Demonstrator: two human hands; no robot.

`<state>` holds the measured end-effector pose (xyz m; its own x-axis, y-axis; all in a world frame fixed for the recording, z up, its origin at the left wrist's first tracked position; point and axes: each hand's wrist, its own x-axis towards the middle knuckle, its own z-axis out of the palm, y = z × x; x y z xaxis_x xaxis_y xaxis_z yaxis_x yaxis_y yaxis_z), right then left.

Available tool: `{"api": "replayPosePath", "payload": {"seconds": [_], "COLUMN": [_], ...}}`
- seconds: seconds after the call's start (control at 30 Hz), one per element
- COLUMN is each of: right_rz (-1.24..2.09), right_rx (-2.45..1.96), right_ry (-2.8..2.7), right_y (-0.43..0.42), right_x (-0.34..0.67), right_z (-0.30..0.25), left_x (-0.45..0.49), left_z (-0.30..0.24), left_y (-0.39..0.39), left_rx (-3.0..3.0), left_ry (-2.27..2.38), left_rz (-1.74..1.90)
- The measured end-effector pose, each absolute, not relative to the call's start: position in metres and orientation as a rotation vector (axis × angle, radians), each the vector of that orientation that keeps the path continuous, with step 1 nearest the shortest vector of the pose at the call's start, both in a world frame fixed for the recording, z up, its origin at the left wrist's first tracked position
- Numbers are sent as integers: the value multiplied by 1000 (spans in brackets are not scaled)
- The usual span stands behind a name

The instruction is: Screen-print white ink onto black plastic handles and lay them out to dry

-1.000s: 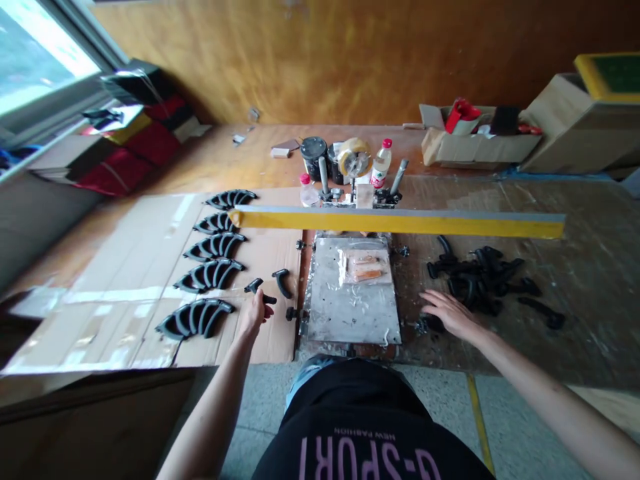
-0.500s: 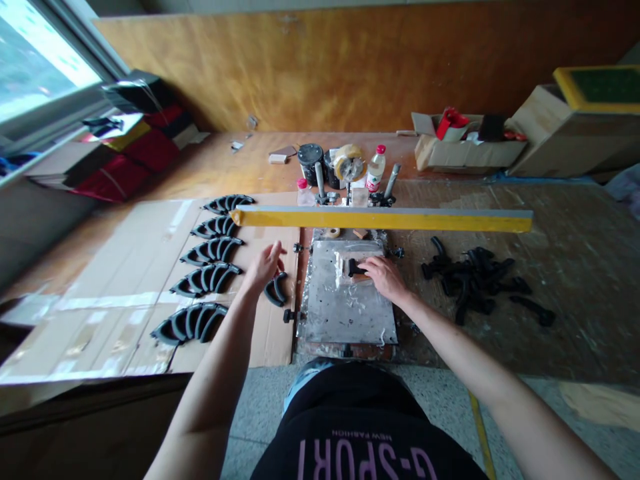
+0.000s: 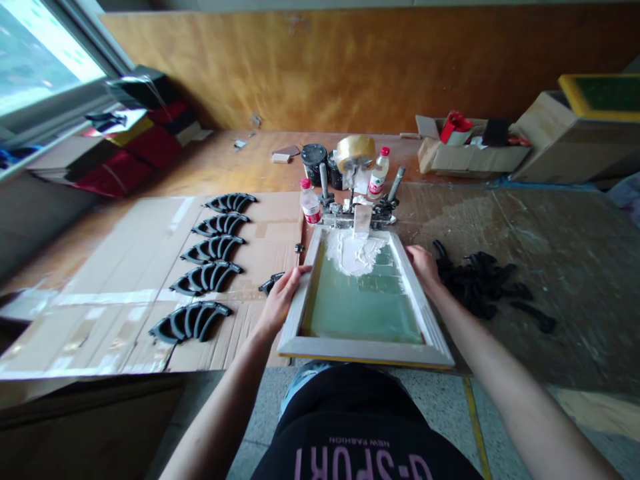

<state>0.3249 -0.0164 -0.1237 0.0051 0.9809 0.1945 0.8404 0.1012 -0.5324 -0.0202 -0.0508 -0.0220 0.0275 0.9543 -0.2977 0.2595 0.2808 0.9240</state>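
Note:
A screen printing frame [image 3: 367,352] with green mesh lies lowered in front of me, a smear of white ink [image 3: 356,252] near its far end. My left hand [image 3: 284,295] grips its left rail. On the opposite rail is my right hand [image 3: 424,265], fingers curled at the edge and partly hidden. A small squeegee-like blade [image 3: 363,219] stands at the frame's far end. Just beyond my left hand, black curved parts [image 3: 270,283] lie on cardboard, partly covered. The metal plate below the frame is hidden.
Rows of black curved handles [image 3: 213,279] lie on the cardboard at left. A loose heap of similar parts [image 3: 480,283] sits at right. Behind the frame stand a clamp post [image 3: 324,183], two bottles [image 3: 379,175], and black tubs [image 3: 314,163]. An open carton [image 3: 470,155] is at back right.
The frame has swung down from its raised position and now covers the plate and the black part on it. My right hand has left that part; both hands are now on the frame's sides.

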Motion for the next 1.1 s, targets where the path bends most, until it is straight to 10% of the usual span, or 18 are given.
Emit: {"api": "replayPosePath", "payload": {"seconds": [0.33,0.63,1.1], "right_rz": [259,467,413], "right_rx": [-1646,-1018,-1241], "right_ry": [-2263,-2683,-2367], "right_y": [49,-9,5], "right_x": [243,255,245], "right_z": [-90,-76,-83], "left_x": [-26,-27,-25], "left_z": [-117,-116,-90], "left_y": [-65,-67,-66], "left_rx": [1030,1026,1056], "left_ry": [1586,1571,1574], "left_rz": [707,737,686]}}
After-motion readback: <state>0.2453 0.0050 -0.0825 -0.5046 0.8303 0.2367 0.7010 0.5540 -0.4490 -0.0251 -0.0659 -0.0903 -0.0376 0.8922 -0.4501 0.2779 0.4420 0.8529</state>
